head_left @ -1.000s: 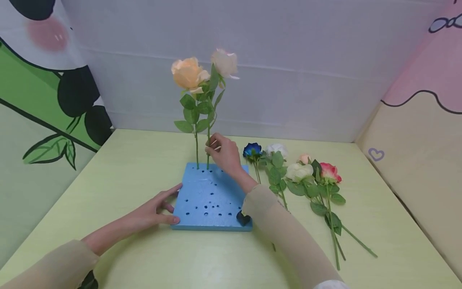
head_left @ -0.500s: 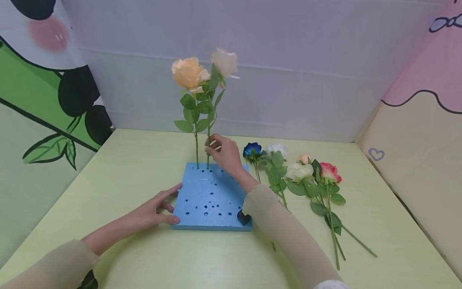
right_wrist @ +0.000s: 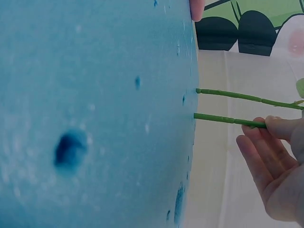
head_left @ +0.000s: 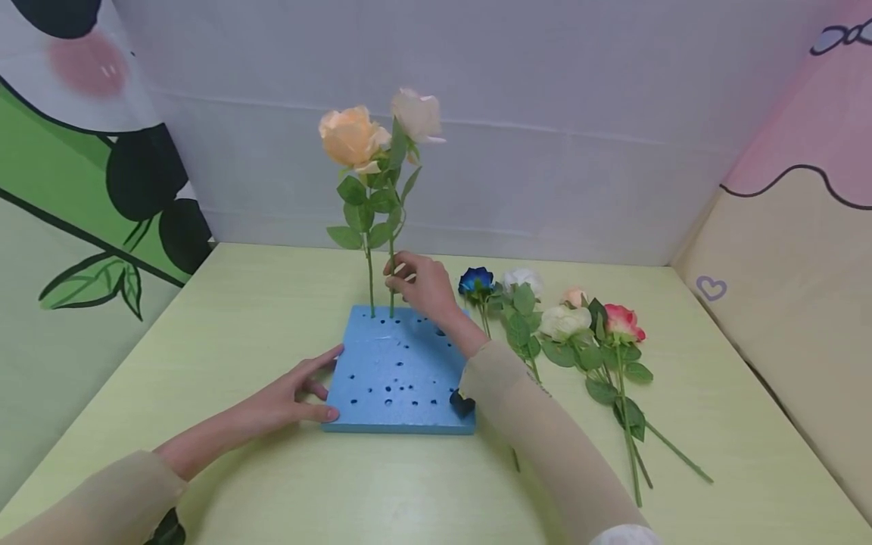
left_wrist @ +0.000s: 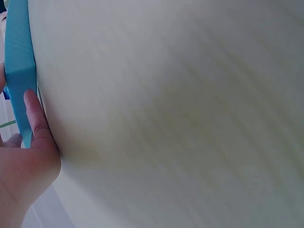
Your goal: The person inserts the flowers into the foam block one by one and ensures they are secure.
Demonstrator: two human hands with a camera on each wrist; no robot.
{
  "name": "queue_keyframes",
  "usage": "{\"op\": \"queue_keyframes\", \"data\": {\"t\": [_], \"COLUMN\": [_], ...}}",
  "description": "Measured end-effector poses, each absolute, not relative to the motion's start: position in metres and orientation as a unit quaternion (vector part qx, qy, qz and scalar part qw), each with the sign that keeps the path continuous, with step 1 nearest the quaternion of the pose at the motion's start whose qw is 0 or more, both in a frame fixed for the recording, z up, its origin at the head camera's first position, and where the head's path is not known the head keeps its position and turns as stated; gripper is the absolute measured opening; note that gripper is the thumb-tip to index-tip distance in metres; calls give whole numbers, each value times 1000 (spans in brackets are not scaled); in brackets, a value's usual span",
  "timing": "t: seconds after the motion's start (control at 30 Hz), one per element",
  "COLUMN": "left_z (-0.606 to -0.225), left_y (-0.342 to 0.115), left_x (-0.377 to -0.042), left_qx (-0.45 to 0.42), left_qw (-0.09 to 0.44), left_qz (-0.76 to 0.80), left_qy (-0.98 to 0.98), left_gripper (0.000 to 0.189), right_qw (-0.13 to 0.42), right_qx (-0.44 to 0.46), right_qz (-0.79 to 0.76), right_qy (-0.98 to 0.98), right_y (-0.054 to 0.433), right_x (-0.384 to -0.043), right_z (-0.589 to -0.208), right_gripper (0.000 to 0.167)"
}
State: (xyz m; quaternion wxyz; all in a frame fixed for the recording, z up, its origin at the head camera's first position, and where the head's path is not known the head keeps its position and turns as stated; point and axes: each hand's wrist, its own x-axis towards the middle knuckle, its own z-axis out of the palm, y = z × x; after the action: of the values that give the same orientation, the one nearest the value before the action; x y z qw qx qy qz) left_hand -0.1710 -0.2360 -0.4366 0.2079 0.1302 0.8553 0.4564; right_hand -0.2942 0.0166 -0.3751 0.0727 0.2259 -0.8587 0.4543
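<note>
In the head view a blue foam board (head_left: pixel 381 363) pierced with several holes lies on the table. Two roses stand upright in its back row of holes: a peach rose (head_left: pixel 352 138) on the left and a pale pink-white rose (head_left: pixel 417 116) beside it. My right hand (head_left: pixel 425 288) pinches the pale rose's green stem (right_wrist: pixel 228 119) between thumb and fingers, a little above the board. Along the board's left edge rests my left hand (head_left: pixel 293 393), thumb near the front corner and fingers spread; the left wrist view shows a finger (left_wrist: pixel 35 114) against the board's side.
Right of the board lie a blue rose (head_left: pixel 475 282), a white rose (head_left: pixel 522 283), a cream rose (head_left: pixel 565 323), a small peach bloom (head_left: pixel 574 297) and a pink-red rose (head_left: pixel 623 324), their stems toward the front. A dark object (head_left: pixel 462 403) sits at the board's front right, partly behind the sleeve.
The pale rose's bloom has shifted slightly left, and the peach bloom a little too, along with a small shift of the view. Right hand keeps its pinch; left hand stays put.
</note>
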Motion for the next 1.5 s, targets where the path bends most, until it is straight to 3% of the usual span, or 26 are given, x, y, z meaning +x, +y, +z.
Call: {"op": "queue_keyframes", "data": {"t": [0.63, 0.97, 1.5], "left_z": [-435, -433, -434], "left_y": [-236, -235, -235], "left_x": [-169, -168, -167], "left_qx": [129, 132, 134], "left_qw": [207, 205, 203], "left_qz": [453, 454, 459], "left_qy": [857, 857, 854], "left_gripper": [96, 96, 96], "right_qw": [39, 50, 110], "right_qx": [214, 207, 216], "right_qz": [479, 498, 509], "right_qy": [-850, -840, -826], "right_y": [22, 31, 58], "right_x": [-294, -291, -282], "right_z": [-371, -363, -359], "right_gripper": [17, 42, 37]}}
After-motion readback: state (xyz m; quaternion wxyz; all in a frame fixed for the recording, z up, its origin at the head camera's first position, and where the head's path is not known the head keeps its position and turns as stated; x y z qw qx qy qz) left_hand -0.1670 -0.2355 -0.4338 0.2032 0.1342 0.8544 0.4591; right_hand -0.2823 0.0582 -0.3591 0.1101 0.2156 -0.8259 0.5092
